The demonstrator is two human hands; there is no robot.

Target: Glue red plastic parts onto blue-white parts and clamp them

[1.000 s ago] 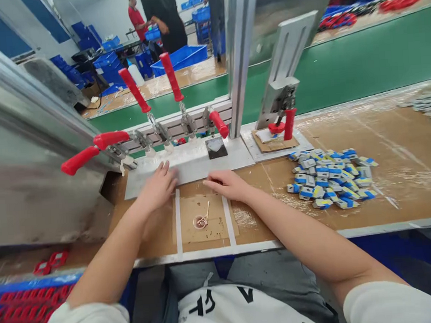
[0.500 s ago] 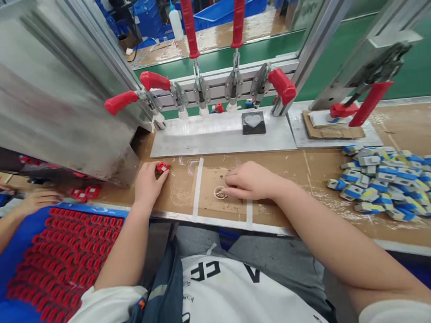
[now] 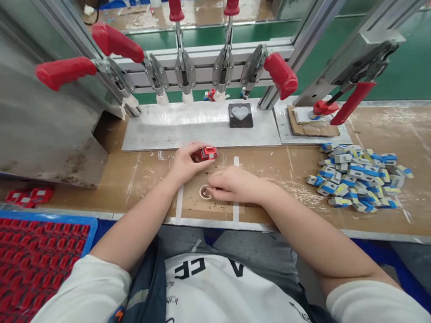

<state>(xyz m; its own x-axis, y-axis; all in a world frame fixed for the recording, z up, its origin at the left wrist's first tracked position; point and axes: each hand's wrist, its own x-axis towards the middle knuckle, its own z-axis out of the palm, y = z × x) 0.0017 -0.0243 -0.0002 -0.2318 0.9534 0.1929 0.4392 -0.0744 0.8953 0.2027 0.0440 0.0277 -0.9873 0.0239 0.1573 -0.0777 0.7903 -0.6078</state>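
My left hand (image 3: 186, 162) is closed around a small red plastic part (image 3: 209, 153) with a pale patch on it, held just above the taped cardboard on the table. Close by to the right, my right hand (image 3: 235, 184) has its fingers curled together at the edge of a small round dish (image 3: 202, 193). Tiny dark bits lie in that dish. Whatever the right fingertips pinch, if anything, is hidden.
Red-handled toggle clamps (image 3: 182, 60) stand over a metal plate (image 3: 198, 130) carrying a black block with a heart (image 3: 241, 115). Blue-and-white parts (image 3: 353, 179) are heaped at right. At left are loose red parts (image 3: 29, 196) and a blue tray (image 3: 91, 229) of red parts.
My left hand has moved right with the red part, from the table's left side to beside my right hand. The right hand stays at the dish. The view has tilted and shifted.
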